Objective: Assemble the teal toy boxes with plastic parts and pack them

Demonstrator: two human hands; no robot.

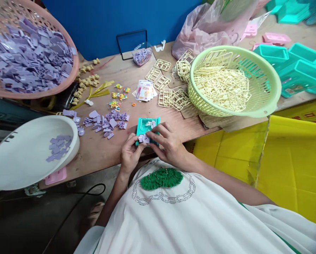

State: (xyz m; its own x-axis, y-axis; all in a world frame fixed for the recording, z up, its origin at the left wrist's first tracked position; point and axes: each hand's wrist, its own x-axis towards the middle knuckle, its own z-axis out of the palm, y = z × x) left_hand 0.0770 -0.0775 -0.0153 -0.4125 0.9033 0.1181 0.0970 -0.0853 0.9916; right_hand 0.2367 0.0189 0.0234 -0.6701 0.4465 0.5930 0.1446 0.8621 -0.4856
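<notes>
At the table's front edge my left hand (131, 151) grips a small teal plastic tray (141, 124) by its near left corner, fingers closed round it. A purple plastic piece (144, 138) lies across the tray's near end, under my left thumb. My right hand (166, 141) is closed at the tray's right side, its fingertips pressing on the purple piece and the tray. Small white and silvery parts (149, 124) sit in the far end of the tray. Left of my hands, loose purple pieces (105, 121) are scattered on the wooden table.
A pink basket (74, 67) of purple parts and a white bowl (20, 151) stand left. Printed cards (144, 91) and small colourful pieces (118, 95) lie beyond my hands. At right are a green basket (274, 84) of cream frames, teal boxes (301, 76) and a yellow carton (292, 162).
</notes>
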